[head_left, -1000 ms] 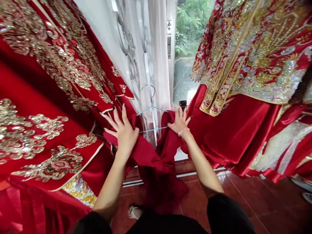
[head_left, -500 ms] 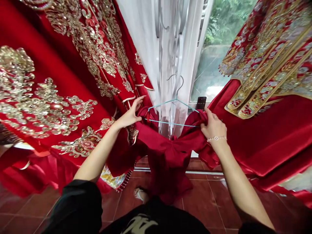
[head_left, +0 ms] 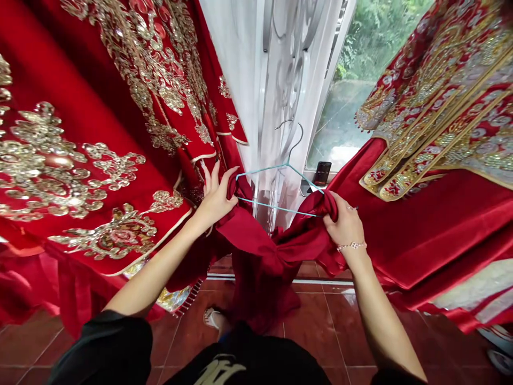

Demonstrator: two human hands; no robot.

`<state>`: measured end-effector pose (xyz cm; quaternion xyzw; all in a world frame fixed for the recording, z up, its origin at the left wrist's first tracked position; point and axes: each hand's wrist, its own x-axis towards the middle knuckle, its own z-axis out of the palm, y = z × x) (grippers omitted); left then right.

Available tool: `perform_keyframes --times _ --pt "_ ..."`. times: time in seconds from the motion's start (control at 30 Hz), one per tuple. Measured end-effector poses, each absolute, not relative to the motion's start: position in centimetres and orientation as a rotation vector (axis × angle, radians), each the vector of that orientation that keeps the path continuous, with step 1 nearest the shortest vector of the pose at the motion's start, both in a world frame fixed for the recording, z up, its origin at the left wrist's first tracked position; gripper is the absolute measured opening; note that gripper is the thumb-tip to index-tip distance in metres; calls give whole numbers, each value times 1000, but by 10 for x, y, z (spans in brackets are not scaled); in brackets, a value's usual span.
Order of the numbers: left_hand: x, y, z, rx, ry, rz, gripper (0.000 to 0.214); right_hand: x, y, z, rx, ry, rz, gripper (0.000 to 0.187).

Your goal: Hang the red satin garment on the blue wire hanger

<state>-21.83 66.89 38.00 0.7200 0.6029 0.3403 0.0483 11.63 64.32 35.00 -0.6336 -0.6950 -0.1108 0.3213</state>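
A dark red dress (head_left: 276,251) hangs in front of me on a light blue wire hanger (head_left: 276,207) with a bare metal hook pointing up and away. My left hand (head_left: 216,198) pinches the dress at the hanger's left end between thumb and forefinger, its other fingers spread. At the opposite end, my right hand (head_left: 344,224) is wrapped round the bunched shoulder fabric; a bracelet circles that wrist. The hook stands apart from my hands. The dress's skirt hangs toward the floor, its lower end partly hidden by my body.
Red garments with gold beading (head_left: 116,230) hang close on my left, and an embroidered red outfit (head_left: 420,155) on my right. Ahead are a white metal frame (head_left: 266,107), a window (head_left: 372,69) and a phone (head_left: 323,172). Red tiles (head_left: 308,321) cover the floor.
The left fingers have shifted and spread around the hanger's end. The right hand has drawn slightly inward and down, tilting the hanger a little. My view has moved slightly right.
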Motion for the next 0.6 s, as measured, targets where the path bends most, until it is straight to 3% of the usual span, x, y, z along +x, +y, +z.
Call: perform_keyframes --times 0.27,0.47,0.6 --pt "-219 664 381 2296 1787 1036 77 107 641 339 -1644 -1727 -345 63" --pt "-216 660 389 2267 1905 1051 75 97 647 350 -1875 -1629 -312 41" --pt "-220 657 393 2256 1954 1062 77 93 650 354 -1916 -1631 -385 36"
